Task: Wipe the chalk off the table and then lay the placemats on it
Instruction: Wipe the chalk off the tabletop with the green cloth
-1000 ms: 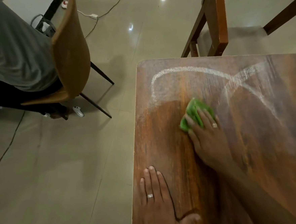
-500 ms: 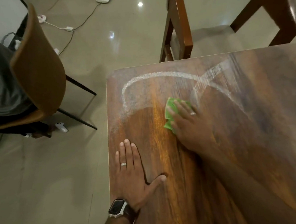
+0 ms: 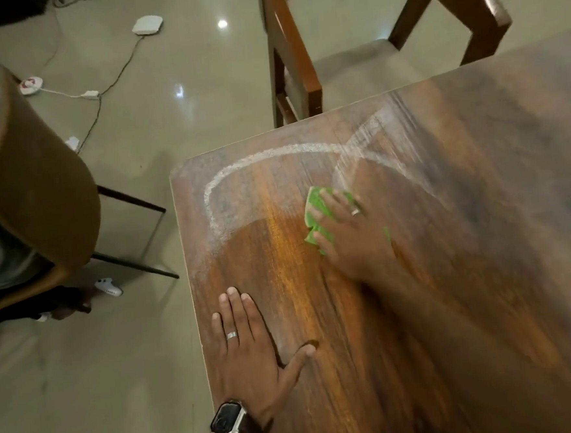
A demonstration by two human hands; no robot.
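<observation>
A brown wooden table (image 3: 484, 270) fills the right half of the view. A white chalk arc (image 3: 240, 165) curves round its far left corner, and smeared chalk streaks (image 3: 382, 125) fan out further right. My right hand (image 3: 353, 235) presses flat on a green cloth (image 3: 316, 210) just below the arc; most of the cloth is hidden under the palm. My left hand (image 3: 249, 347) lies flat, fingers spread, near the table's left edge, holding nothing. No placemats are in view.
A wooden armchair (image 3: 301, 73) stands at the table's far edge. A tan chair (image 3: 38, 186) with a seated person stands on the tiled floor at left. Cables and a white device (image 3: 147, 24) lie on the floor.
My right hand has slid the cloth across the table below the chalk arc. The view has shifted, so my left hand now shows fully, flat on the table.
</observation>
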